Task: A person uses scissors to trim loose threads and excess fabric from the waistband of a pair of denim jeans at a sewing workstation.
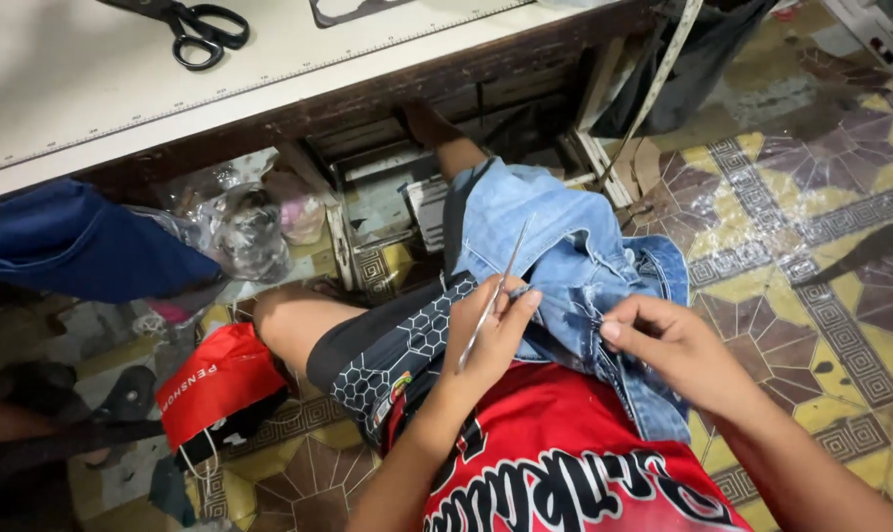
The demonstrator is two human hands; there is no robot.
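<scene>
The left hand (491, 330) closes its fingers around a thin, silvery metal pair of snips (494, 293) whose tips rise above the fingertips. The right hand (663, 340) pinches a fold of the faded blue denim garment (575, 261) draped over the lap, just beside both hands. A red bag (220, 379) with white lettering lies on the floor, well left of the fingers.

Black-handled scissors (195, 28) on the pale worktable (92, 89): blades cut off by top edge. Dark flat object (353, 9) beside them, mostly out of frame, can't identify. Thin silver metal tool (496, 292) in left hand (491, 330): lower end hidden in the grip, type unclear. Right hand (668, 345) fingertips buried in the light-blue denim garment (565, 256). Crumpled clear plastic bag (240, 232): contents indistinct.
</scene>
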